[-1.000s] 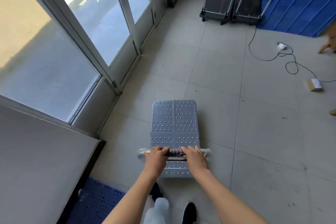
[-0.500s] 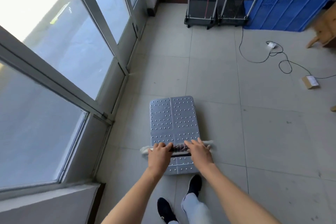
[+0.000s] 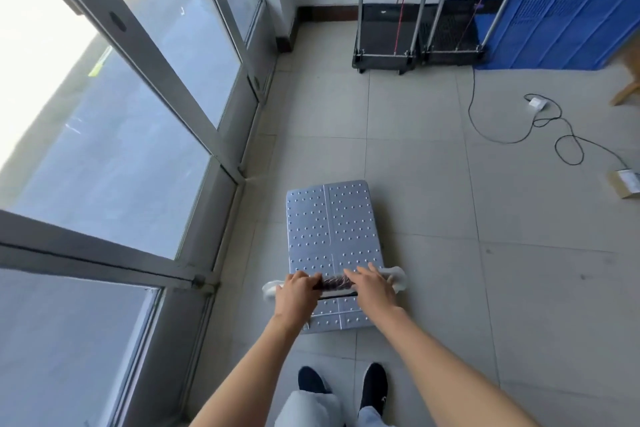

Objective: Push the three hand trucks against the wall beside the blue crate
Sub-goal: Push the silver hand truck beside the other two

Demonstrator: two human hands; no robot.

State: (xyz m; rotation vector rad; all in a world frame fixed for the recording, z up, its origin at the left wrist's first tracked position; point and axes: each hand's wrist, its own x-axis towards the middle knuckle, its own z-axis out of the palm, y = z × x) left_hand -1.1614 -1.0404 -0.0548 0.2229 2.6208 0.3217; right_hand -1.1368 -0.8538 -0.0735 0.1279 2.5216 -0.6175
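Observation:
A silver hand truck (image 3: 332,225) with a studded deck stands on the tiled floor in front of me. My left hand (image 3: 294,295) and my right hand (image 3: 372,288) both grip its white handle bar (image 3: 394,276), side by side. Two black hand trucks stand upright-handled against the far wall: one (image 3: 384,42) on the left, the other (image 3: 450,38) touching the blue crate (image 3: 561,21) at the top right.
Glass doors with metal frames (image 3: 166,87) run along the left. A black cable (image 3: 502,135) with a white plug loops over the floor at the right, ending near a small cardboard box (image 3: 625,184). A wooden leg (image 3: 627,90) shows at the right edge.
I have walked forward with the silver hand truck; the two parked trucks and the blue crate are nearer. The grey ledge at the left has dropped out of view.

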